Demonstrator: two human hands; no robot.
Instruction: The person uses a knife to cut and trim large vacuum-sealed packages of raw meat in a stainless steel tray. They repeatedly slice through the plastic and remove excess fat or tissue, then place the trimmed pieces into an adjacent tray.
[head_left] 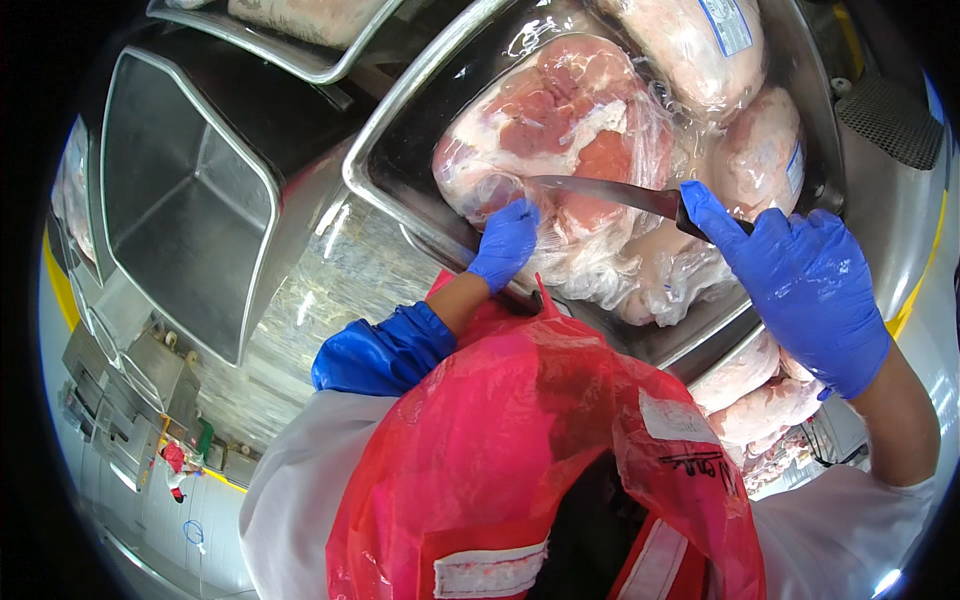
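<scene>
A large cut of raw meat (pixel 550 110) in clear plastic film (pixel 600 270) lies in a steel tub (pixel 392 130), beside further bagged pieces (pixel 670 40) with blue-edged labels. My right hand (pixel 800 290), in a blue glove, grips a knife (pixel 610 192), index finger extended along the handle. The blade points left across the meat, its tip near the left side of the cut. My left hand (pixel 505 240), also gloved in blue, has its fingers curled at the film on the meat's lower left, just below the blade tip. What those fingers grip exactly is hard to make out.
An open steel bin (pixel 130 180) stands at the left, with a tray of meat (pixel 290 15) above it. More bagged meat (pixel 750 400) lies below the tub at right. A co-worker in red and white (pixel 175 468) is in the distant lower left. Dark mesh (pixel 890 120) sits at the right.
</scene>
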